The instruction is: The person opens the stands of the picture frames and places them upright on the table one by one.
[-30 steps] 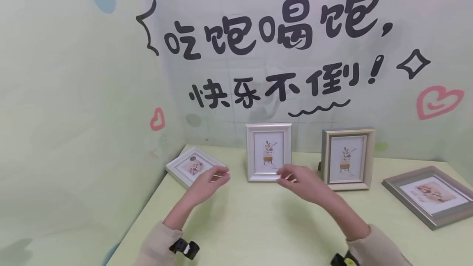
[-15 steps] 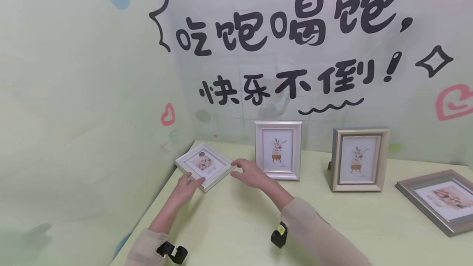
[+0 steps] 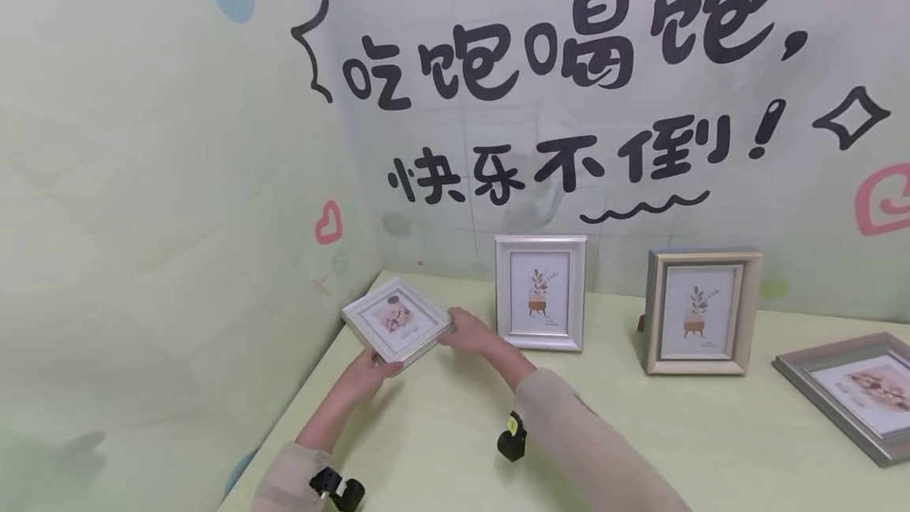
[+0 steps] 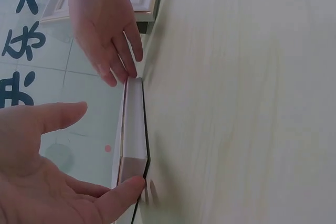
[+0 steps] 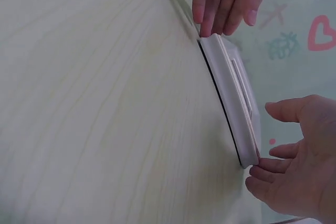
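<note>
A white picture frame (image 3: 396, 321) with a pink flower print lies face up at the far left of the table, its near side looking slightly raised. My left hand (image 3: 359, 378) holds it at the near left edge; some of its fingers are hidden under the rim. The right hand (image 3: 469, 330) holds the right corner. In the left wrist view, left fingertips (image 4: 128, 190) touch a corner of the frame's side (image 4: 135, 129). Seen from the right wrist, my right fingers (image 5: 262, 174) are at the end of its edge (image 5: 228, 103).
A white frame (image 3: 503, 314) with a plant print stands upright behind the right hand. A beige frame (image 3: 752, 322) stands farther right, and a grey frame (image 3: 832, 409) lies flat at the right edge. A wall (image 3: 185, 204) borders the table's (image 3: 441, 433) left side.
Both hands have gone left from the front of the standing white frame to the lying one and now hold its edges. Its near side has come up slightly. The head view has turned left.
</note>
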Demonstrator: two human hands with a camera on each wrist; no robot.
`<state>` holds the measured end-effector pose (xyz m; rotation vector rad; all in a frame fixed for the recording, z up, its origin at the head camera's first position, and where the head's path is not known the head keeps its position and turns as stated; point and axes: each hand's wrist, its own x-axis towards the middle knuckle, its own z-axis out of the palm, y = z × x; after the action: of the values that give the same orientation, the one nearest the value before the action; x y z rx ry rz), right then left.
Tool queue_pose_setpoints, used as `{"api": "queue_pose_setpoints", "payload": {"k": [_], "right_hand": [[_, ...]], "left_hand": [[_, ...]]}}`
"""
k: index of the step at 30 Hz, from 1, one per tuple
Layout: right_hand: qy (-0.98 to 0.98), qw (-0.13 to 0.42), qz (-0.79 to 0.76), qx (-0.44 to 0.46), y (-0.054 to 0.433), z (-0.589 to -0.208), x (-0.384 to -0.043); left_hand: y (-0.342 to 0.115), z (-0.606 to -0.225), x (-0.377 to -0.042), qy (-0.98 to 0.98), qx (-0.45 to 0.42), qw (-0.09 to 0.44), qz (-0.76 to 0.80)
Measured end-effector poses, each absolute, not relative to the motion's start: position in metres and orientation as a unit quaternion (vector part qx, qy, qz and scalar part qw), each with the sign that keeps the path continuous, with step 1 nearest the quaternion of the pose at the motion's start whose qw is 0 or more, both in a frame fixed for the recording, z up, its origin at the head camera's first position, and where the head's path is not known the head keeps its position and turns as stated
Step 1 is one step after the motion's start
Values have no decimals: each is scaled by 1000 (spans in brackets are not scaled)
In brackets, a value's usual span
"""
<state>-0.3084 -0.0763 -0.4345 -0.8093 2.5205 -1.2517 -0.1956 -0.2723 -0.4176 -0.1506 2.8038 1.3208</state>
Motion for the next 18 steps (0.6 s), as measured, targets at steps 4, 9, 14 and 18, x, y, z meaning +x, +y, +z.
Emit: {"api": "queue_pose_setpoints", "payload": {"k": [4, 9, 14, 18], "right_hand": [[882, 111, -385, -247, -70, -430, -295], [899, 129, -347, -233, -65, -423, -280], [895, 141, -377, -190, -63, -426, -282], [892, 137, -391, -181, -64, -432, -284]], "left_hand": [[-284, -422, -197, 927, -57, 26, 371], [-295, -421, -204, 940, -88, 43, 326], [-297, -414, -222, 959, -94, 37, 265], [-298, -412, -230, 964, -113, 44, 235]]}}
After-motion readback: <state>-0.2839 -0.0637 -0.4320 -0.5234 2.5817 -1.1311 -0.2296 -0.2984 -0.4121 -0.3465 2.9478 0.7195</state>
